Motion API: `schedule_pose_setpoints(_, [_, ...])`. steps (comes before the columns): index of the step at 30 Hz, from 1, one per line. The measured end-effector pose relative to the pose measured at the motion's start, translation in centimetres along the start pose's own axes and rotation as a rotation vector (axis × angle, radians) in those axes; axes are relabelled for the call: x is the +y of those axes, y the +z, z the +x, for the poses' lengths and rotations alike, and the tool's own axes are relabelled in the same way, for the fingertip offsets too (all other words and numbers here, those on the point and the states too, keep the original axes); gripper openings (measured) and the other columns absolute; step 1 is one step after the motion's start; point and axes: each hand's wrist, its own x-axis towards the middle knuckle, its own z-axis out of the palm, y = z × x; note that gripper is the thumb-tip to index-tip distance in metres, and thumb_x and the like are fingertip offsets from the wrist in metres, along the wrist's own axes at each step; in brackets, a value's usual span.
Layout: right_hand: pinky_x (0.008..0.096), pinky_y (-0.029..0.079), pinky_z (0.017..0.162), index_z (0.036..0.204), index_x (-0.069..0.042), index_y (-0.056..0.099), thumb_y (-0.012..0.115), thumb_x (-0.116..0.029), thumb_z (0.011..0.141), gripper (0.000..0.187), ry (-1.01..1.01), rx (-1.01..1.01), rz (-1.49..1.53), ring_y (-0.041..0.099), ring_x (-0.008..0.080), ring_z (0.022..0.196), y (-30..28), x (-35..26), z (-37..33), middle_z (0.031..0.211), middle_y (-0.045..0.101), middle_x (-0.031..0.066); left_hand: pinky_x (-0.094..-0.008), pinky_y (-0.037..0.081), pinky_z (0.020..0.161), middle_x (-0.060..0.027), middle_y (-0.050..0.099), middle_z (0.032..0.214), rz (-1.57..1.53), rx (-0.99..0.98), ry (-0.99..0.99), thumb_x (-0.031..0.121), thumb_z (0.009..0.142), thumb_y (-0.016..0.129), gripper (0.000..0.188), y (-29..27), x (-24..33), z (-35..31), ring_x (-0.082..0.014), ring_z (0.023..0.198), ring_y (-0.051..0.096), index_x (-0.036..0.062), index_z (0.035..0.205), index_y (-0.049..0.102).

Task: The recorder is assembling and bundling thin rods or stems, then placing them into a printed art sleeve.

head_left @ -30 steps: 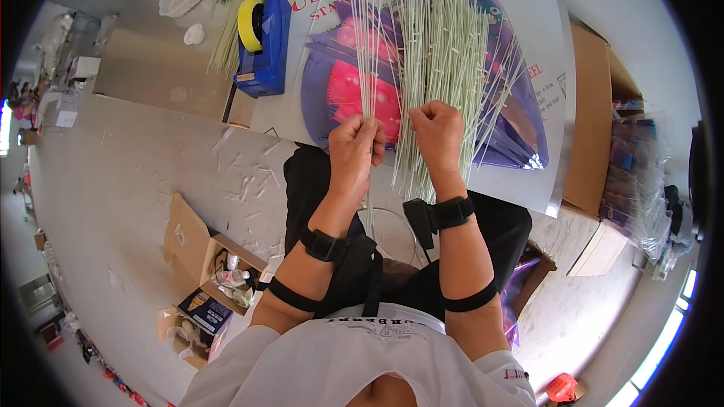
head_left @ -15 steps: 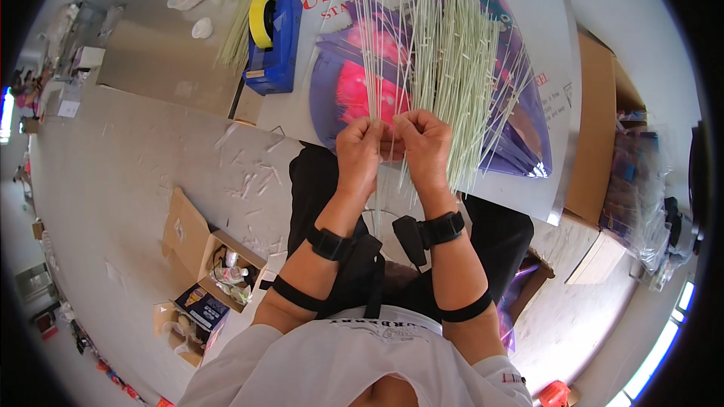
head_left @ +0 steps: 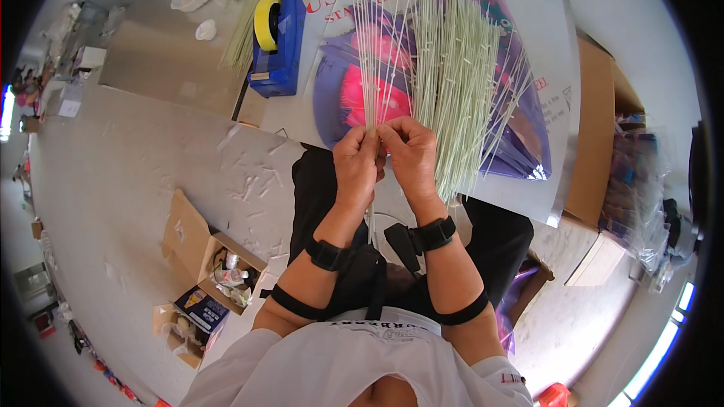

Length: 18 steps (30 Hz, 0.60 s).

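At far left the grey floor (head_left: 143, 181) lies open, strewn with pale scraps, and an open carton (head_left: 200, 256) of small bottles and packets stands on it near the person's left knee. The table (head_left: 626, 0) edge runs from upper left toward the lap; a blue tape dispenser (head_left: 277, 41) with a yellow roll sits close to that edge, with a loose sheaf of pale sticks (head_left: 253, 7) just beside it. The left hand (head_left: 356, 162) is closed, fingertips pinched on a thin bunch of white ties (head_left: 375, 53) that fan upward over the purple bag (head_left: 520, 128). The right hand (head_left: 409, 158) touches the left, its fingers curled shut on the same bunch. Just right of it a thick green-white bundle (head_left: 460, 98) lies on the bag. Further right, brown boxes (head_left: 596, 128) line the table's edge, leaving a narrow floor strip.
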Motion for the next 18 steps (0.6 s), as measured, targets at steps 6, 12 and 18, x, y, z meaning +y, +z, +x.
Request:
schedule_pose_setpoints(6, [0.0318,0.044,0.053,0.077,-0.004,0.061,0.062,-0.008,0.077,0.004,-0.239,0.145,-0.428,0.057,0.0213,0.060,-3.5,0.1,1.9,0.069,0.058,0.0095,-0.0199,0.027,0.034,-0.0002,0.047,0.061,-0.035,-0.020,-0.077,0.017,0.092,0.050,0.018,-0.5,0.3,0.2,-0.0055,0.043,0.038,0.0019,0.083,0.055])
schedule_pose_setpoints(12, [0.0396,0.046,0.056,0.080,-0.007,0.062,0.063,-0.013,0.076,0.007,-0.316,0.148,-0.910,0.059,0.0318,0.068,-6.4,-0.8,1.8,0.076,0.059,0.0115,-0.0195,0.028,0.035,-0.0012,0.048,0.064,-0.060,-0.042,-0.047,0.019,0.092,0.051,0.020,-0.7,0.2,0.2,-0.0058,0.045,0.040,0.0023,0.083,0.055])
schedule_pose_setpoints(18, [0.0405,0.048,0.058,0.077,-0.006,0.060,0.064,-0.018,0.076,0.012,-0.354,0.071,-0.901,0.060,0.0317,0.067,-3.5,0.5,2.8,0.077,0.060,0.0129,-0.0193,0.029,0.036,-0.0012,0.049,0.064,-0.064,-0.011,-0.031,0.020,0.093,0.050,0.020,-0.8,0.3,0.0,-0.0059,0.046,0.041,0.0028,0.083,0.055])
